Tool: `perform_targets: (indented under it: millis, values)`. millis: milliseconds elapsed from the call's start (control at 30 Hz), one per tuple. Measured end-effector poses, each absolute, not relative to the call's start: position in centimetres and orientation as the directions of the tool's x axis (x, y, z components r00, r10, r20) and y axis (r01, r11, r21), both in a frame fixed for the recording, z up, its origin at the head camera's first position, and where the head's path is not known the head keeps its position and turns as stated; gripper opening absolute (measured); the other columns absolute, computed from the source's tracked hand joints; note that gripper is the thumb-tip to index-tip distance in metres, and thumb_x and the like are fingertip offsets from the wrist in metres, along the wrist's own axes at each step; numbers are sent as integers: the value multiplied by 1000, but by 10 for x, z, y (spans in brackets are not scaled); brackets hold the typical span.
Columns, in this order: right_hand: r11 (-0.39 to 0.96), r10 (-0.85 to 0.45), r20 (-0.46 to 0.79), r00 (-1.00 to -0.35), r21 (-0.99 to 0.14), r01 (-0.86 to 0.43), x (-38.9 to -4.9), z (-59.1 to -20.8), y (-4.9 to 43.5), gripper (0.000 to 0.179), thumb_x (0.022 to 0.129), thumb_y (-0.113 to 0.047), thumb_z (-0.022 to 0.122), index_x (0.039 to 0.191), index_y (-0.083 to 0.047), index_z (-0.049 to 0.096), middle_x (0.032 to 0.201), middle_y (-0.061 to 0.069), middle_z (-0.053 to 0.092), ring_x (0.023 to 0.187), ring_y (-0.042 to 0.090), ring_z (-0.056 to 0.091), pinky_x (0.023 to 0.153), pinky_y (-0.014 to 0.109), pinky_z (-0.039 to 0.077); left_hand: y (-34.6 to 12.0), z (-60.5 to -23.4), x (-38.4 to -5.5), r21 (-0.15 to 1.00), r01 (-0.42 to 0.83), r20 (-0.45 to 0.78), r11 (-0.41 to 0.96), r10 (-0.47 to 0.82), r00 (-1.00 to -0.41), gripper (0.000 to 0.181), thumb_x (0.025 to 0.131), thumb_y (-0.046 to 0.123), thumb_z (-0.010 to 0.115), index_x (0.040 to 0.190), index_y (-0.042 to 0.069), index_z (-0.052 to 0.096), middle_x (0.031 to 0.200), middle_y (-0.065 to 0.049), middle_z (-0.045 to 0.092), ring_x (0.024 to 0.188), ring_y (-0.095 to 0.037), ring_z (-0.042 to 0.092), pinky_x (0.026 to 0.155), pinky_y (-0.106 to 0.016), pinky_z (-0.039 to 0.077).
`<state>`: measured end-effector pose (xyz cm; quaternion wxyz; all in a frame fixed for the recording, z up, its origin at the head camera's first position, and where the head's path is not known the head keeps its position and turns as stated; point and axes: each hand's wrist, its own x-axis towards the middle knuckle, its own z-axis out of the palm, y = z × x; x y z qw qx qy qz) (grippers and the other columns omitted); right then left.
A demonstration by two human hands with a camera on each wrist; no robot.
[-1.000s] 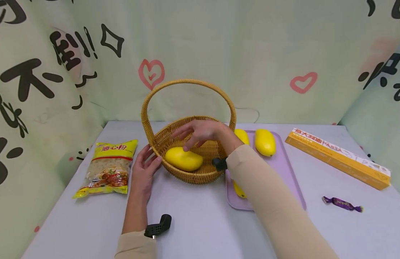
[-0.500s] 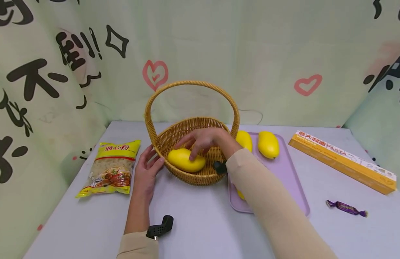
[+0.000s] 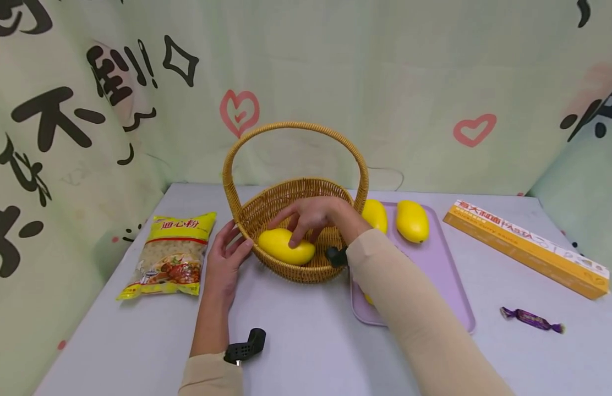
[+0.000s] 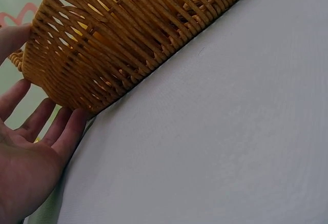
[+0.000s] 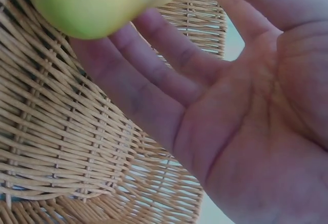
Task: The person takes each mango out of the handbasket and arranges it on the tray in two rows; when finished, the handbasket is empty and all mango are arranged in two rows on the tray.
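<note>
In the head view a wicker basket (image 3: 306,278) with a tall arched handle stands mid-table, a yellow mango (image 3: 281,246) lying inside it. My right hand (image 3: 313,217) reaches into the basket and holds this mango, thumb on the near side and fingers toward the far side. The right wrist view has the fingers against the mango (image 5: 87,3), which looks greenish there. At the basket's left end my left hand (image 3: 225,261) grips it. From the left wrist view, the fingertips of my left hand (image 4: 36,152) touch the woven outer wall of the basket (image 4: 118,34).
Right of the basket lies a lilac tray (image 3: 430,275) with more mangoes (image 3: 412,221), one mostly hidden by my right sleeve. A pasta box (image 3: 524,247) and a purple wrapped candy (image 3: 532,319) lie farther right. A macaroni bag (image 3: 169,256) lies at left.
My right hand has come down onto the mango, its thumb now against the near side. The left hand stays at the basket. The head view has shifted slightly.
</note>
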<state>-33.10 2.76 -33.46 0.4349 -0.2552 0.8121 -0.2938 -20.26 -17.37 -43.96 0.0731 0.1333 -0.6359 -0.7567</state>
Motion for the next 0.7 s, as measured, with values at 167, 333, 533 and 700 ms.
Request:
perform_targets:
  millis: [167,333,533,700]
  values:
    - [686,-664,-526,-531,-712,-153,-331,-333,32,59,90,-11,79,142,-34,64,148,11,54,133,27,55,95,40,61,-173,-439,-203,980,-59,-112,-191,-280,-954,67,100,16,70,159,29,40,160,-1,44,141,-17,47,117,-36,46]
    - [662,-655,-459,-601,-732,-163,-329,-327,38,58,90,-13,79,142,-34,63,147,11,56,130,26,57,93,40,62,-172,-439,-203,981,-63,-114,-184,-281,-953,67,100,16,70,159,29,40,160,-1,43,142,-18,47,117,-36,46]
    - [627,-627,-390,-675,-767,-139,-326,-317,45,61,89,-16,80,145,-33,61,147,10,56,130,25,57,96,40,60,-170,-438,-202,982,-74,-122,-173,-284,-951,67,100,16,69,159,29,40,161,-2,43,142,-18,47,117,-36,46]
    - [586,-627,-349,-697,-800,-126,-322,-307,50,61,90,-15,78,145,-34,60,146,9,57,129,24,57,95,40,60,-171,-437,-202,982,-71,-120,-177,-283,-952,67,100,16,69,159,29,40,161,-1,43,142,-18,47,116,-35,46]
